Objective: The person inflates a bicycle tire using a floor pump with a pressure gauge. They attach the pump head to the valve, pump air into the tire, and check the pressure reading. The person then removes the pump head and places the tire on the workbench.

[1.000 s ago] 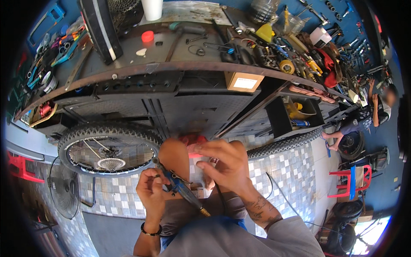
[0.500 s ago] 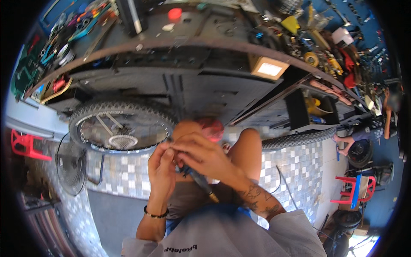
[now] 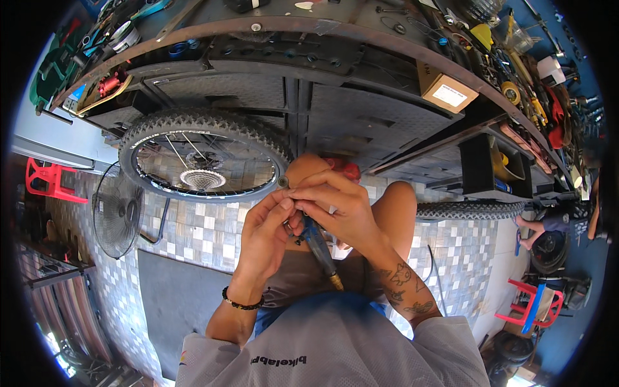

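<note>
Above my lap both hands meet, fingertips pinched together. At their tips shows a small round metal piece, dark in the middle like a ring; its exact kind is too small to tell. My left hand is closed at it from the left, with a beaded bracelet on the wrist. From the right, my right hand closes on the same spot with thumb and forefinger. Just under the hands is a slim blue and black tool with a brass-coloured end toward me. Its upper end is hidden by my fingers, so whether they grip it cannot be told.
A bicycle wheel with a knobby tyre and cassette leans ahead on the left. Behind it runs a long workbench crowded with tools, a cardboard box under its edge. A fan stands left; another tyre lies right.
The whole view has shifted, so bench and wheel sit differently in it. My hands stay pinched together, and the small round piece now shows more clearly at the fingertips.
</note>
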A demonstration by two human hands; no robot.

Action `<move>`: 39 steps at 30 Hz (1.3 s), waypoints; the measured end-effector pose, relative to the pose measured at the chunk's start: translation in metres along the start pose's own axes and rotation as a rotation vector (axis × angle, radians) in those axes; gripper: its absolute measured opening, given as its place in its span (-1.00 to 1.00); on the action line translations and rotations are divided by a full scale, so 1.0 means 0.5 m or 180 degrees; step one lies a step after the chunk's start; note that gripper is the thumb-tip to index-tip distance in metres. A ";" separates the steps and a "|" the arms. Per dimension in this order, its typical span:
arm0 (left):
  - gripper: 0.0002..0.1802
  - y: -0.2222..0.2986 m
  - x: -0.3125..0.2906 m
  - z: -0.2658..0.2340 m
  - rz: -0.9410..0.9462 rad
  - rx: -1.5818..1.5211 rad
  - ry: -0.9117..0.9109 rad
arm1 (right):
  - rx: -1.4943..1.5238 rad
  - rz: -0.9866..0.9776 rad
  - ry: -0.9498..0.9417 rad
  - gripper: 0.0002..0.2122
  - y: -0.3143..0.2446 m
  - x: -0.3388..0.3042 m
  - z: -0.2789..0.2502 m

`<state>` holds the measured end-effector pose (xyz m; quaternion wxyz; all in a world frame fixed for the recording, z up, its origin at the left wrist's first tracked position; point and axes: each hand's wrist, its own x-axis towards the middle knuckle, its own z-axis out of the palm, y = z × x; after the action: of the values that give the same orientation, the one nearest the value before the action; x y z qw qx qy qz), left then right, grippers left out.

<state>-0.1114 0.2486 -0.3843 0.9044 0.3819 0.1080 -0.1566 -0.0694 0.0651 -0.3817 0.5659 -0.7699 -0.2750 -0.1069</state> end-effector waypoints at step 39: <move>-0.66 -0.052 0.098 -0.187 -0.0078 0.1272 0.0116 | -0.0041 0.0399 -0.0219 -0.77 0.096 0.007 0.044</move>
<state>-0.0826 0.2894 -0.4809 0.8066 0.5552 0.0957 -0.1790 -0.0436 0.0767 -0.4267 0.5567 -0.7924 -0.2449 -0.0465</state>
